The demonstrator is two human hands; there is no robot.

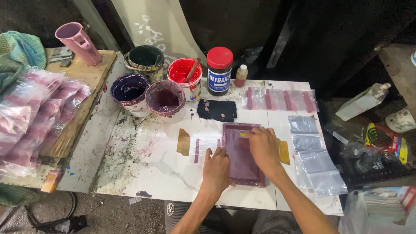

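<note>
A small purple-stained printing screen frame [241, 167] lies flat on the white table [156, 164]. My left hand [216, 170] presses on the frame's left edge, fingers slightly apart. My right hand [262, 147] rests on the screen's upper right part, closed on a small yellow squeegee [244, 134]. A clear plastic bag with a purple stripe [201, 147] sticks out from under the frame on the left.
Several paint buckets [147, 82] and a red-lidded jar [219, 70] stand at the back. Printed clear bags [279, 99] lie at the back right, blank bags [313, 160] along the right edge. A stack of bags [30, 117] sits on the left. A dark rag [216, 110] lies near the jar.
</note>
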